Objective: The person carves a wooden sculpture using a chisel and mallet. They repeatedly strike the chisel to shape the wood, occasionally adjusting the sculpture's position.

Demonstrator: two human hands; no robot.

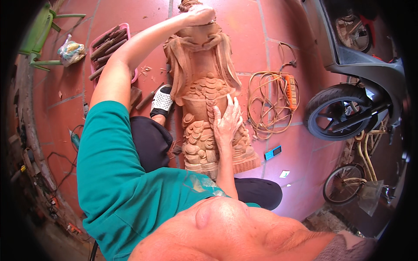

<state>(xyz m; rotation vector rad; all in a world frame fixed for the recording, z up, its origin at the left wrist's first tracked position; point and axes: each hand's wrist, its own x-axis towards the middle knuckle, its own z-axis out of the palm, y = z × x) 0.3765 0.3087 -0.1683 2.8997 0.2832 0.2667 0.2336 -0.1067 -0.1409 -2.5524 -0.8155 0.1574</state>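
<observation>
A carved wooden statue (204,65) lies lengthwise on the red tile floor in front of me, its small head at the far end. My left hand (201,15) reaches across to the neck and shoulder area just below that head. Its fingers are curled closed, and whatever is in them is hidden. On the lower half of the carving rests my right hand (227,120), palm down with fingers spread, touching a carved heap of rounded shapes and holding nothing.
A pink basket (135,71) of wooden-handled tools stands left, near a plastic bag (71,52) and green chair (38,30). Right of the statue lie an orange power strip (291,92) with coiled cord and a blue phone (273,152). A motorbike wheel (337,112) stands further right.
</observation>
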